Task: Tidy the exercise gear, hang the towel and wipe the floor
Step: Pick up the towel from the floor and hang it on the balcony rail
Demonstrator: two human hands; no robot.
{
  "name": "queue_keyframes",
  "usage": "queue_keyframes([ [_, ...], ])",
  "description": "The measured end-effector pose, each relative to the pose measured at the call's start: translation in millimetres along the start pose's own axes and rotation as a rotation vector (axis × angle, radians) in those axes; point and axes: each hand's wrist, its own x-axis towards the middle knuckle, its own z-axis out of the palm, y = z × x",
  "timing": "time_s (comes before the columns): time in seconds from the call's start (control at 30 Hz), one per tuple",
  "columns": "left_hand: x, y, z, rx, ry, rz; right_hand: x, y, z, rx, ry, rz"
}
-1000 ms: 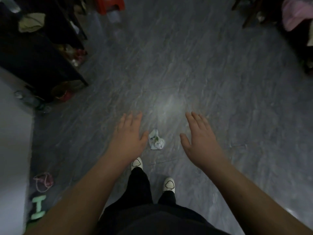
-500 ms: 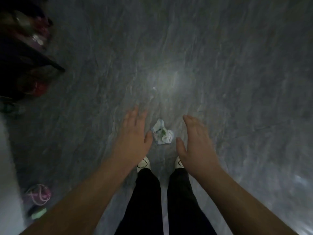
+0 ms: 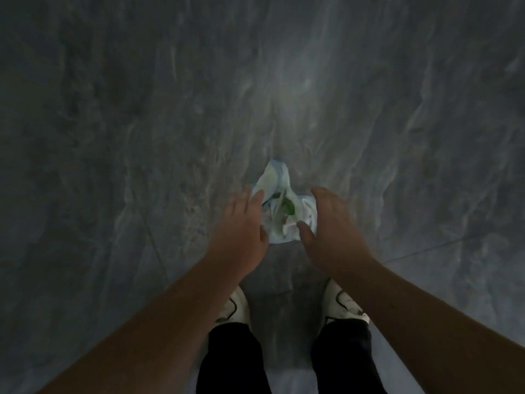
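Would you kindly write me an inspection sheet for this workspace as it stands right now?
Surface: grey marbled floor, dim, with a glare patch ahead of the cloth.
Job's things: crumpled white cloth with green marks, lying on the floor ahead of the feet.
Clutter: nothing seen.
Hands: left hand and right hand open, fingers spread, either side of the cloth; whether they touch it cannot be told.
Cables: nothing seen.
Surroundings: the person's white shoes and black trousers at the bottom edge; frame is blurred.
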Motion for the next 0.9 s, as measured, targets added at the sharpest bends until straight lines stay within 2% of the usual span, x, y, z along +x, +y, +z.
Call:
queue_keyframes([
  [0.13, 44, -18, 65, -0.039, 0.007, 0.045, 43, 35, 54, -0.048, -0.023, 0.039],
  [0.27, 64, -23, 101, -0.080, 0.027, 0.083, 58, 54, 85, -0.113, -0.076, 0.101],
  [0.4, 63, -23, 106, -0.040, 0.019, 0.072, 64, 57, 91, 0.030, -0.110, 0.133],
  [0.5, 68, -18, 99, -0.134, -0.040, 0.000, 62, 48, 82, 0.168, -0.097, 0.126],
  [0.6, 65, -4, 76, -0.316, -0.126, -0.034, 53, 29, 60, 0.258, -0.039, 0.112],
  [0.7, 46, 9, 36, -0.407, -0.089, -0.003, 31, -3, 22, 0.332, 0.035, 0.111],
  [0.8, 17, 27, -31, -0.476, -0.039, 0.041, 0, -48, -34, 0.404, 0.105, 0.083],
  [0.9, -27, 52, -128, -0.547, -0.007, 0.075, -41, -106, -105, 0.461, 0.148, 0.040],
])
